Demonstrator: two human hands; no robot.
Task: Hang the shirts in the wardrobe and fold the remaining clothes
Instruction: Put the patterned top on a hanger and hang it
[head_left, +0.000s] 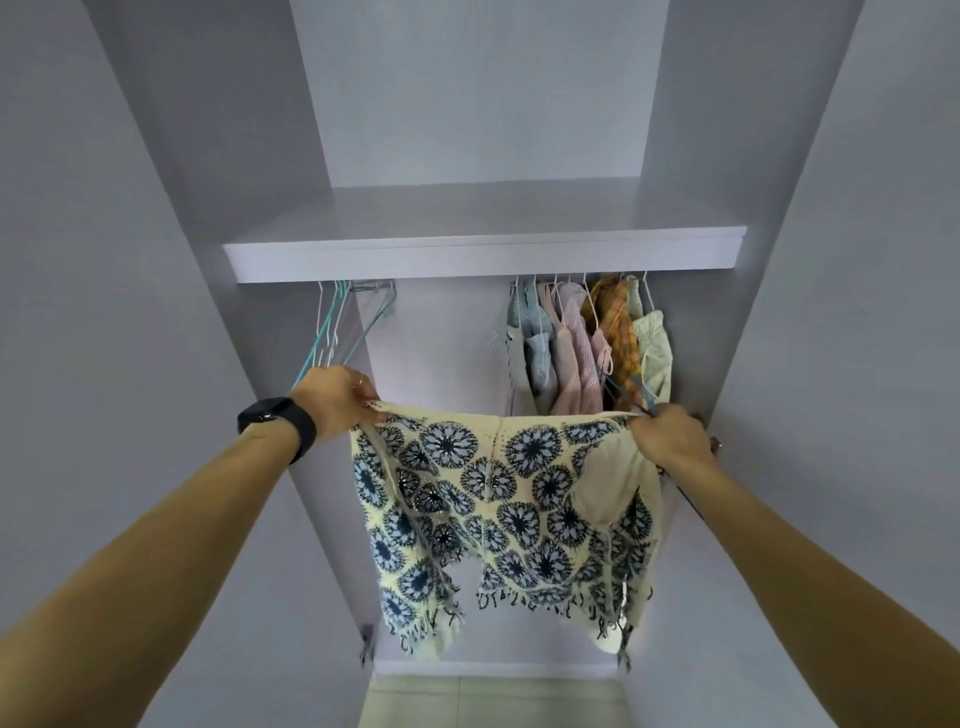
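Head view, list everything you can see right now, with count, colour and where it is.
wardrobe: one, pale grey-white, open, fills the view
shelf: one, white, across the wardrobe above the hanging space
hangers: several, white and teal, bare, under the shelf at left
hung clothes: several, pale blue, pink, orange plaid, cream, under the shelf at right
top: one, cream with dark blue round motifs, fringed, spread between both hands
floor: pale, bottom centre
watch: one, black, left wrist
left hand: grips the top's left corner
right hand: grips its right corner
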